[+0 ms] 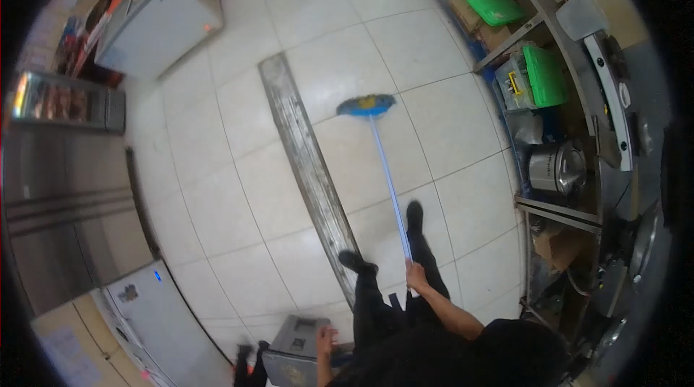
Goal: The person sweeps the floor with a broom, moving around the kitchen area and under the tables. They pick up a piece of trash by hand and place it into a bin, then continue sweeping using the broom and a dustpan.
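Observation:
My right hand [416,276] is wrapped round the upper part of a broom's light blue handle [390,183]. The handle slopes away from me to a blue broom head [367,106] with dark and yellowish bristles, which rests on the white tiled floor [376,156]. Low in the view, my left hand [327,341] hangs at my side with its fingers apart and nothing in it. It overlaps the edge of a grey box-like container [296,340]. My black shoes stand on either side of the line of the handle.
A long metal drain grate [307,163] crosses the floor left of the broom. On the right, metal shelving [538,210] bears green-lidded bins [543,76] and a steel pot [555,167]. Fridges [163,315] and a white chest [163,18] line the left. Dark shapes like another person's legs [251,365] show below.

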A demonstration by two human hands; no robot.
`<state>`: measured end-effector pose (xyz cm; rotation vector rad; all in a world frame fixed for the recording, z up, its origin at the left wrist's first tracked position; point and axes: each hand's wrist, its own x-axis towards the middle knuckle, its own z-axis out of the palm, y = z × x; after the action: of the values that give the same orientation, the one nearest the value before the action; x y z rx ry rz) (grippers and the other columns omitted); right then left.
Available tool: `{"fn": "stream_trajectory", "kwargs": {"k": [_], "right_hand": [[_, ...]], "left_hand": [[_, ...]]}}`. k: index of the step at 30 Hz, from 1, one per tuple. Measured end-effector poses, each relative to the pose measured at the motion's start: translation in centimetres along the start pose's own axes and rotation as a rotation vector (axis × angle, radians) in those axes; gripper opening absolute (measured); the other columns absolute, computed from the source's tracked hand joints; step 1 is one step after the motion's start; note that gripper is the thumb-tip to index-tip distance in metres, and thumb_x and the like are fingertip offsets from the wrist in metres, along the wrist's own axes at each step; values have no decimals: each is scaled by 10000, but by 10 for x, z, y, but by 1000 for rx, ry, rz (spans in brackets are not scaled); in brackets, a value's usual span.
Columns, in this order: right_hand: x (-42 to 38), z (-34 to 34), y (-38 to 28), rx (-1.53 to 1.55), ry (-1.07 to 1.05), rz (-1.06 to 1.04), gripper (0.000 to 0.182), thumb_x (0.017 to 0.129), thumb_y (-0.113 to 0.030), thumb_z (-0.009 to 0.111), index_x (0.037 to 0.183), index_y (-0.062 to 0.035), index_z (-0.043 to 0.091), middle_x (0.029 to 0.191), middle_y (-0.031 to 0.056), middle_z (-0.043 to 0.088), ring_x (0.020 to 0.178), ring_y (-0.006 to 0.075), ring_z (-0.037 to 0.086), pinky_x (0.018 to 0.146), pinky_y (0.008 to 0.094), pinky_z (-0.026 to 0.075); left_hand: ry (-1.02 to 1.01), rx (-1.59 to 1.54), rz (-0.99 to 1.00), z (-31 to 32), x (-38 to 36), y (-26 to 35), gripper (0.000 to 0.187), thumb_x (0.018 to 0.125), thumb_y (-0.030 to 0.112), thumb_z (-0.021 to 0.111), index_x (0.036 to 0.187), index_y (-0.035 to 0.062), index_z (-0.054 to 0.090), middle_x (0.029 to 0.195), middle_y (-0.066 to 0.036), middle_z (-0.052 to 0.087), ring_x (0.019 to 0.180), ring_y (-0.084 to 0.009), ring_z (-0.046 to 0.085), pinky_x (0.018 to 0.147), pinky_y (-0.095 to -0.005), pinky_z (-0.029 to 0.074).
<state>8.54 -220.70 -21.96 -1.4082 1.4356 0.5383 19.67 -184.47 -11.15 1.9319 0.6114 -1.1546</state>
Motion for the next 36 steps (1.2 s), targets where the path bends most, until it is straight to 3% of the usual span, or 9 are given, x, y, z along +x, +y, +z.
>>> {"fn": "stream_trajectory", "kwargs": {"k": [7,11,13,17,20,26,31,35,36], "right_hand": [[386,-178,-231,-11,183,-137,591,880,-516,277,917,4,555,836,237,602,807,385,592,710,483,454],[356,-306,-102,-473,410,-622,295,903,-261,354,987,-22,505,785,202,580,727,374,574,597,457,468],[326,-312,91,-499,316,-440,321,870,-120,378,1179,-47,427,781,187,556,674,351,557,566,454,445],[85,-371,229,-510,53,-115,291,878,-152,381,1112,-14,487,756,196,539,651,361,561,550,473,459],[52,-358,288,-464,-32,-236,424,780,-57,488,1187,29,409,819,195,529,706,361,547,594,458,436],[354,-437,111,-651,169,-438,435,874,-155,372,1306,-146,325,742,193,581,644,335,590,542,470,475],[403,-562,-120,-53,105,-283,647,893,-526,252,740,24,556,691,223,585,698,373,590,607,455,463],[345,-549,134,-672,74,-526,556,897,-397,275,1310,-25,289,752,251,585,803,358,589,735,463,456],[266,-565,143,-385,-41,-215,534,903,-388,238,1255,-11,374,784,252,592,814,359,588,751,467,451]], "left_hand": [[-5,5,131,196,-19,112,231,895,208,478,1047,36,504,845,-65,618,779,-135,591,592,-260,472],[-33,209,-171,266,-50,125,211,882,174,501,1013,12,532,832,-70,621,745,-129,594,613,-255,465],[-283,209,-12,300,-51,122,231,874,205,519,1000,13,545,819,-66,621,696,-112,583,576,-235,452],[-251,118,-120,355,-19,162,281,883,303,497,987,49,553,812,-39,610,636,-101,554,541,-219,434],[-204,219,86,390,-11,228,259,889,301,488,961,60,549,816,-21,603,692,-102,558,562,-250,446],[-31,182,311,432,-65,311,257,893,246,475,1057,53,518,879,-64,604,833,-147,570,652,-292,462],[24,288,324,436,-85,238,215,883,223,495,977,36,538,850,-55,605,774,-121,574,575,-263,448],[42,151,202,443,-99,129,239,872,244,506,958,22,520,766,-79,612,663,-140,594,472,-253,460],[-8,151,90,448,-102,105,247,870,245,506,987,28,507,783,-97,616,667,-154,607,471,-267,479]]}}
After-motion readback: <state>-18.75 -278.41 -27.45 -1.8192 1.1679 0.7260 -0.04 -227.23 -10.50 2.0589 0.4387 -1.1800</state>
